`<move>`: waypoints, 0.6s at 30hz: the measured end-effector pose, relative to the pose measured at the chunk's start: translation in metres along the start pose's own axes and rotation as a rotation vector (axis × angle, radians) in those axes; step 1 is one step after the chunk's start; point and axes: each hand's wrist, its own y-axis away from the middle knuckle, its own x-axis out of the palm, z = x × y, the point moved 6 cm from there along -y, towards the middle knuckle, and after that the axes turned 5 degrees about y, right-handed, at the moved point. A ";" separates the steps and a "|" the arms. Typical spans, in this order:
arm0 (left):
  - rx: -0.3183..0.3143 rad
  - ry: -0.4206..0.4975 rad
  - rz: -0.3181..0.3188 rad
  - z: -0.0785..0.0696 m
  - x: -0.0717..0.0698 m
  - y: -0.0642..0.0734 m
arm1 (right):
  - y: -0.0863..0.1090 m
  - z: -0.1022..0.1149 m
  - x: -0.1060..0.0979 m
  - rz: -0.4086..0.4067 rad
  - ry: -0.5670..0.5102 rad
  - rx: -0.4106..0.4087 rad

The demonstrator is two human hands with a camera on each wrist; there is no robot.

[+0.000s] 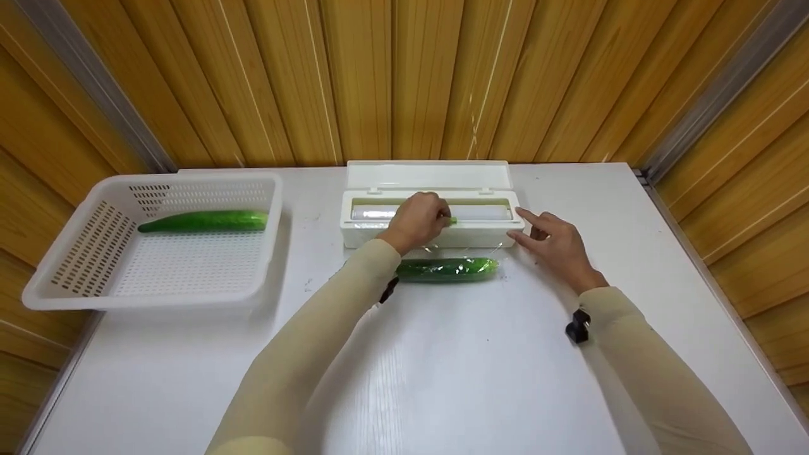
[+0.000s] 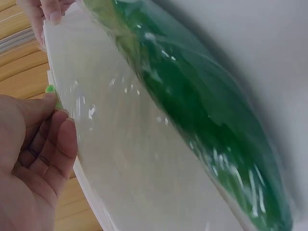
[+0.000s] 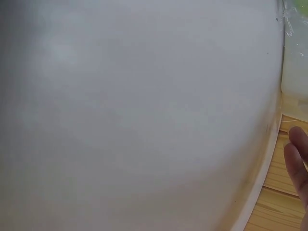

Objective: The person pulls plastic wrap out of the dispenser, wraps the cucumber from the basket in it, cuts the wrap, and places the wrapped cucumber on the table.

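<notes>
A white cling film dispenser (image 1: 436, 237) stands near the back of the table, lid (image 1: 430, 174) raised, a film roll (image 1: 480, 212) inside. My left hand (image 1: 417, 218) reaches over its front edge and pinches a small green slide cutter (image 2: 50, 89) between thumb and fingers. My right hand (image 1: 556, 243) holds the dispenser's right end, thumb at the front corner and index finger at the top edge. Just in front lies a cucumber (image 1: 449, 269) covered in clear film, which stretches in the left wrist view from the cucumber (image 2: 192, 106) to the dispenser (image 2: 91, 192).
A white perforated basket (image 1: 189, 278) stands on the left of the table, with one unwrapped cucumber (image 1: 208, 221) inside. Wood-patterned wall panels (image 1: 360, 82) rise right behind the table. The white tabletop (image 1: 455, 379) spreads out between and below my forearms.
</notes>
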 end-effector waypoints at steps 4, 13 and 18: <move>-0.013 -0.005 -0.002 0.009 -0.005 0.007 | 0.003 -0.002 -0.001 0.001 -0.002 0.023; 0.005 -0.022 -0.008 0.016 -0.010 0.014 | 0.003 -0.002 0.001 0.012 -0.004 0.026; 0.019 -0.049 -0.023 0.017 -0.014 0.017 | 0.002 -0.001 0.001 0.014 0.004 0.030</move>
